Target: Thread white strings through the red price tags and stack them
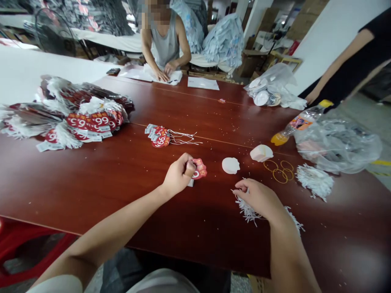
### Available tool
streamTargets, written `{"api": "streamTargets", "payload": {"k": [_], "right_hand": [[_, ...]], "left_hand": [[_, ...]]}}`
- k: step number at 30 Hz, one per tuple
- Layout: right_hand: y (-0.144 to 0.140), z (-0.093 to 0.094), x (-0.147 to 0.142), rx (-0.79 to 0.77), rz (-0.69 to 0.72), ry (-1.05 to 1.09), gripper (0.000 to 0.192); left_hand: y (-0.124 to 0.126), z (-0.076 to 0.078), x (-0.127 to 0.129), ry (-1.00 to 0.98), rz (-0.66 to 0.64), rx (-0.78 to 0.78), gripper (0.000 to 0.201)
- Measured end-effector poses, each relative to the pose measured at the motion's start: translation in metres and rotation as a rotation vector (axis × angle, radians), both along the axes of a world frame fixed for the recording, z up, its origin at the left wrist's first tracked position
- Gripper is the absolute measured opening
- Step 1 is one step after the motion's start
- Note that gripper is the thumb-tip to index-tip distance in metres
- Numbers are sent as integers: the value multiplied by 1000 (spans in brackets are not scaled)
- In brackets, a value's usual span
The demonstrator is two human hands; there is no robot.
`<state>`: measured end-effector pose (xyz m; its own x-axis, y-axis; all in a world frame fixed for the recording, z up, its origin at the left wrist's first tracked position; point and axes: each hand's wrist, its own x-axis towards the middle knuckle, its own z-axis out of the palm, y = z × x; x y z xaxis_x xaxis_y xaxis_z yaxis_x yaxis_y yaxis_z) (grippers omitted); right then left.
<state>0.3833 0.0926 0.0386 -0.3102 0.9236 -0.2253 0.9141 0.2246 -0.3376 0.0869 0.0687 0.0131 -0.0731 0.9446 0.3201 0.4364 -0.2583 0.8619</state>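
My left hand (180, 173) is closed in a pinch on a red price tag (200, 169) with white and yellow print; a small pale label pokes out below it. My right hand (258, 197) is just above a loose pile of white tag strings (249, 212), thumb and fingertips drawn together at a thin white string end. Between the hands lies a white stack of tags (230, 165), face down. Left of them rest several finished red tags (161, 137) with labels, their strings stretched out to the right.
Big bundles of strung red tags (91, 122) cover the left side. Rightward are a thicker tag stack (261, 153), yellow rubber bands (279, 171), more strings (314, 181), an orange drink bottle (301, 122) and plastic bags (339, 142). One person (166, 44) works opposite; another stands at right.
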Motion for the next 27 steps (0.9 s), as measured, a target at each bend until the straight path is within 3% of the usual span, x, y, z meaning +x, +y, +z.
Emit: {"api": "streamTargets", "payload": {"k": [5, 8, 13, 16, 21, 25, 27], "right_hand": [[8, 0, -14, -156, 12, -83, 18], [1, 8, -29, -81, 55, -56, 13], [-21, 18, -66, -75, 187, 430, 16], [-27, 7, -83, 45, 110, 679, 19], [-29, -12, -90, 250, 38, 644, 16], [-29, -11, -86, 256, 24, 631, 14], [-30, -10, -85, 227, 17, 663, 15]], "left_hand": [[-1, -9, 5, -12, -35, -103, 35], [-6, -7, 4, 6, -105, -150, 31], [-14, -9, 1, -53, -189, -155, 21], [-16, -9, 3, -86, -190, -126, 16], [-20, -5, 5, 63, -176, -17, 9], [-24, -5, 8, 242, -188, 188, 9], [-25, -7, 10, 268, -151, 220, 9]]}}
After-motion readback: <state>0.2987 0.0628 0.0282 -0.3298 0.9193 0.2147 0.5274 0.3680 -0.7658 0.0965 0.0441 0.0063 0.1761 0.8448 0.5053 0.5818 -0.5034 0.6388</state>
